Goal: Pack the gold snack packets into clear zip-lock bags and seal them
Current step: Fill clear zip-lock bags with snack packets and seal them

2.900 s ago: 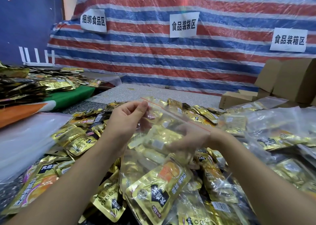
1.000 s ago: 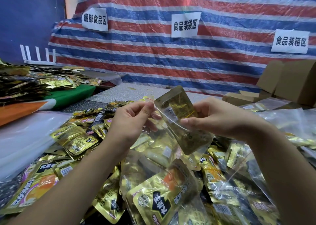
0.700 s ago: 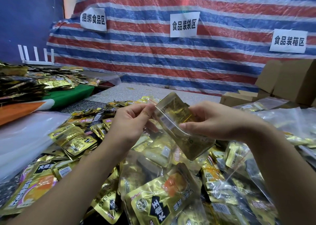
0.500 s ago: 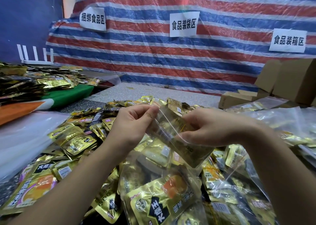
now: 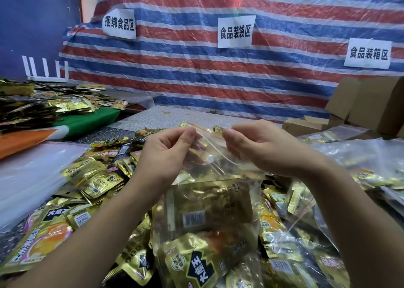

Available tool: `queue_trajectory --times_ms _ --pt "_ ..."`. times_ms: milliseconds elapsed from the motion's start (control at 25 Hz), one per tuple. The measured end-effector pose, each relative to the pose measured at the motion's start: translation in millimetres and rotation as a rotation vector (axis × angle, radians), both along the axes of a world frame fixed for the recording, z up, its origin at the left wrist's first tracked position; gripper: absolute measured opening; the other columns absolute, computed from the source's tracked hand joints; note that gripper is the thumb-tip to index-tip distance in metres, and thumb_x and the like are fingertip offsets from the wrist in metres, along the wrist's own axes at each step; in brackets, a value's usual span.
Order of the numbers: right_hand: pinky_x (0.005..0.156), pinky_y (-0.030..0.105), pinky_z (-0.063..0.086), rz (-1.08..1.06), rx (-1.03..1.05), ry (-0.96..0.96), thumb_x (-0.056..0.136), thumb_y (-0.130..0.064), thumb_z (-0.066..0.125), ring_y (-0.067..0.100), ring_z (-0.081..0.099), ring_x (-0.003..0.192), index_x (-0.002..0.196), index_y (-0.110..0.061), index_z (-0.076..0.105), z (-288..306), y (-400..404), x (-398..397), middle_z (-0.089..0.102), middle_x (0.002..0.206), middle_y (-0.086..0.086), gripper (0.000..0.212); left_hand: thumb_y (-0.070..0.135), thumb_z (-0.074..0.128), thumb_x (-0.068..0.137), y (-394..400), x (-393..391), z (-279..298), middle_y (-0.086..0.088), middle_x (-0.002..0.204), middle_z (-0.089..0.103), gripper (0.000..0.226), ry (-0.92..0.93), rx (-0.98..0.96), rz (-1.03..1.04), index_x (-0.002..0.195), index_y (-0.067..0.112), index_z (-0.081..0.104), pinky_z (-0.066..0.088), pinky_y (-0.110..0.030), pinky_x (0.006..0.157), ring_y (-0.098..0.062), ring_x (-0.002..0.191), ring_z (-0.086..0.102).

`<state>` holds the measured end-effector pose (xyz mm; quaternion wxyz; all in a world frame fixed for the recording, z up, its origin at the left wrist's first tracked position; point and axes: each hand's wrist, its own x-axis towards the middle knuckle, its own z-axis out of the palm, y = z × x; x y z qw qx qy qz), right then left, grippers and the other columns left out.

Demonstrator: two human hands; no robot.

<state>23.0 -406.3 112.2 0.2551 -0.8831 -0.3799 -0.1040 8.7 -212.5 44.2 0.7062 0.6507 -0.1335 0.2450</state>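
The left hand (image 5: pixel 169 154) and the right hand (image 5: pixel 260 150) pinch the top of a clear zip-lock bag (image 5: pixel 215 156). Gold snack packets (image 5: pixel 207 206) sit inside it. More loose gold packets (image 5: pixel 94 178) lie all over the table (image 5: pixel 175 117). Cardboard boxes (image 5: pixel 371 104) stand on the right.

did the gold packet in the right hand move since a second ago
Yes. The gold packet went down into the zip-lock bag, dropping away from the striped tarp.

Striped tarp (image 5: pixel 218 73) (three signs), cardboard boxes (image 5: pixel 369 104).
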Motion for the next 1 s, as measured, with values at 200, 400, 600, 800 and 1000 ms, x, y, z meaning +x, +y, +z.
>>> queue_trajectory --times_ms 200,400,600,800,1000 --pt "0.055 0.026 0.045 0.069 -0.047 -0.091 0.08 -0.055 0.065 0.006 0.054 0.061 0.077 -0.021 0.065 15 -13 -14 0.061 0.069 -0.004 0.034 0.037 0.055 0.086 1 -9 11 -0.006 0.077 0.075 0.027 0.008 -0.043 -0.012 0.084 0.016 0.071 0.059 -0.032 0.054 -0.021 0.057 0.07" --pt "0.055 0.01 0.042 0.192 0.164 -0.359 0.092 -0.026 0.07 0.002 0.056 0.058 0.075 -0.021 0.064 43 -30 -37 0.061 0.07 -0.011 0.018 0.039 0.054 0.085 -5 -34 50 -0.004 0.077 0.074 0.027 -0.116 -0.064 -0.165 0.076 0.024 0.074 0.057 -0.027 0.053 -0.02 0.058 0.07" --pt "0.058 0.004 0.038 0.097 0.291 -0.544 0.093 -0.028 0.068 -0.005 0.054 0.061 0.081 -0.017 0.065 48 -36 -34 0.06 0.073 -0.009 0.017 0.032 0.052 0.096 -13 -23 73 -0.002 0.074 0.072 0.024 -0.218 0.09 -0.045 0.084 0.019 0.069 0.054 -0.026 0.052 -0.019 0.057 0.068" --pt "0.053 0.011 0.038 -0.026 0.222 -0.311 0.087 -0.031 0.07 0.004 0.051 0.055 0.071 -0.028 0.063 34 -35 -13 0.059 0.062 -0.013 0.018 0.028 0.048 0.102 -21 -3 58 0.003 0.075 0.073 0.024 -0.161 0.153 0.088 0.09 0.019 0.067 0.051 -0.021 0.049 -0.016 0.052 0.067" --pt "0.057 0.016 0.04 -0.226 0.189 -0.362 0.082 -0.055 0.062 0.002 0.053 0.067 0.094 -0.034 0.054 34 -38 -9 0.057 0.08 -0.014 0.025 0.026 0.05 0.102 -29 8 67 0.003 0.076 0.074 0.022 -0.177 0.198 0.033 0.091 0.017 0.066 0.049 -0.02 0.05 -0.016 0.053 0.067"
